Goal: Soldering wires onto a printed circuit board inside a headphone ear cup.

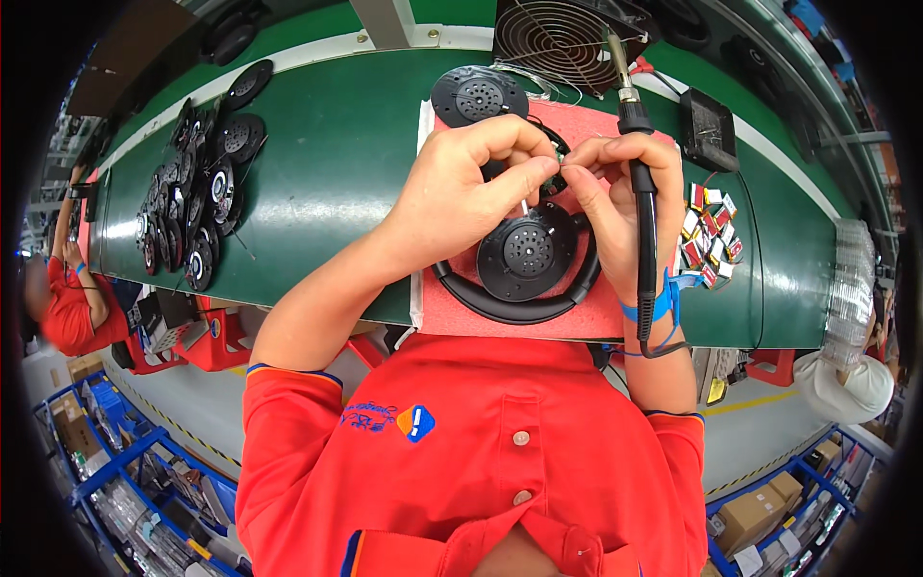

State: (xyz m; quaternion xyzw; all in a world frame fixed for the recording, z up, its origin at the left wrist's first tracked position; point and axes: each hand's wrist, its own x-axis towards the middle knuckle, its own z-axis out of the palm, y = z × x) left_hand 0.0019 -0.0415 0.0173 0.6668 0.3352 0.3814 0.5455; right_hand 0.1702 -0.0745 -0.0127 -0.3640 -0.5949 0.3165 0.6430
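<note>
On a pink foam mat [611, 313] lies a black headphone with a curved headband [514, 310] and a round perforated speaker plate [526, 253]. My left hand [476, 178] is closed in a pinch above it, thumb and forefinger meeting at something too small to make out. Fingertip to fingertip with it, my right hand [630, 183] also pinches there. A soldering iron [635, 117] is held in my right hand, its tip pointing away and its cable running down past my wrist. Part of a green circuit board shows behind the fingertips. Another speaker plate [478, 96] rests at the mat's far edge.
Many black speaker plates [183, 197] are heaped on the green table [322, 144] at left. Small wrapped battery-like packs [710, 236] lie at right, below a black tray [709, 133]. A fan grille [558, 43] stands at the back. Another person in red [77, 308] sits far left.
</note>
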